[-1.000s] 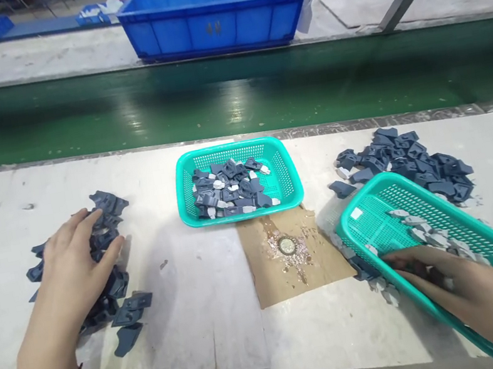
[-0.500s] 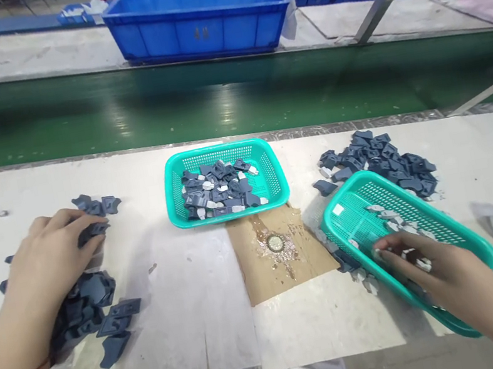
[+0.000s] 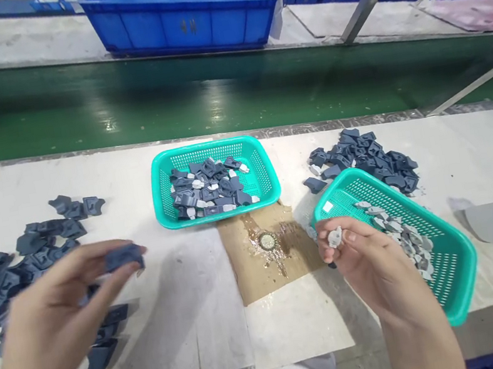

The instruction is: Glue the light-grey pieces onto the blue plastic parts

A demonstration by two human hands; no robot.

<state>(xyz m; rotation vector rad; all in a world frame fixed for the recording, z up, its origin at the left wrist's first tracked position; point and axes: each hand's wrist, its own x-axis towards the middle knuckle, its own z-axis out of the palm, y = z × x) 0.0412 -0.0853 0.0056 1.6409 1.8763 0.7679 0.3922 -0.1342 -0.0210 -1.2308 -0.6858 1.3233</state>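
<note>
Between the thumb and fingers of my left hand [image 3: 66,312] is a dark grey plastic part [image 3: 123,257], held above the table. My right hand [image 3: 378,256] pinches a small light grey piece [image 3: 334,237] in front of the right green basket [image 3: 463,261]. Several more light grey pieces [image 3: 411,238] lie in that basket. A pile of dark grey parts [image 3: 42,243] spreads under and beyond my left hand. In the middle green basket [image 3: 160,193] are dark grey parts, several with light grey pieces at their ends.
A brown cardboard sheet [image 3: 255,285] carries a small round disc [image 3: 267,241] in a wet, shiny patch. Another dark grey pile [image 3: 366,157] lies behind the right basket. Beyond the table runs a green belt [image 3: 165,103], with a large blue crate [image 3: 184,23] behind it.
My left hand has lifted a dark grey part off the left pile. My right hand has come up out of the right basket with a light grey piece. The view has shifted slightly.
</note>
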